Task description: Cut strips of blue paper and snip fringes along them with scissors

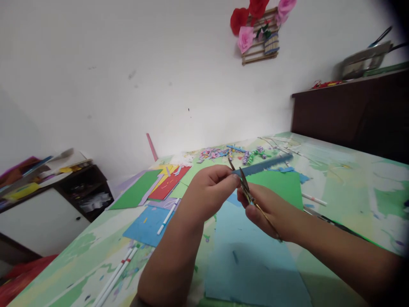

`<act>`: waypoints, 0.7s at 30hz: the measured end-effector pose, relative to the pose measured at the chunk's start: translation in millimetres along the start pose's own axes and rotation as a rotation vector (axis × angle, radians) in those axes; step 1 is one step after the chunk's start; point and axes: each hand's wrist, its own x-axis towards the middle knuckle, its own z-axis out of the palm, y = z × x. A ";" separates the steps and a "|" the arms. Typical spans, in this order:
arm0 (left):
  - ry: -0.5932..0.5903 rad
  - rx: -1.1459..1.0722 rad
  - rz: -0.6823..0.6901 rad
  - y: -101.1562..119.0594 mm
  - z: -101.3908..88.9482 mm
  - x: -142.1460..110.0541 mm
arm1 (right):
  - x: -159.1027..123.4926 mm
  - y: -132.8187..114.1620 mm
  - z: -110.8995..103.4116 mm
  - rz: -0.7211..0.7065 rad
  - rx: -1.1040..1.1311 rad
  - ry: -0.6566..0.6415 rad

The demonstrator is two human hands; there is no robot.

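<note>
My left hand (pixel 212 187) pinches the near end of a blue paper strip (pixel 268 164) between thumb and fingers. The strip stretches away to the right, and its lower edge looks ragged. In my right hand (pixel 271 207) is a pair of scissors (pixel 260 207) with gold-coloured handles. The blades are parted and point up at the strip's near end, close to my left thumb. Beneath both hands lies a light blue sheet (pixel 252 264) with small blue scraps on it.
Left of my hands are a blue sheet (pixel 140 226) with a white marker (pixel 168 216), a red sheet (pixel 171 184) and a green sheet (pixel 137 189). Curled paper coils (pixel 251 157) and shredded bits (pixel 212 154) lie behind. White sticks (pixel 115 277) rest front left.
</note>
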 end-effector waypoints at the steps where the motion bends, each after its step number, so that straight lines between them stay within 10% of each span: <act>1: 0.026 -0.001 -0.003 -1.1 -0.8 0.6 | 0.2 0.0 -1.8 -0.002 0.037 -0.018; 11: 0.269 0.166 0.025 0.2 -1.4 5.2 | 5.6 32.7 13.2 0.038 0.481 -0.142; 16: 0.469 0.290 0.060 -2.1 -7.4 7.7 | 14.7 69.7 19.1 0.172 0.720 0.168; 21: 0.253 0.425 0.079 -14.8 -5.3 15.9 | 26.0 67.1 6.8 0.218 0.855 0.388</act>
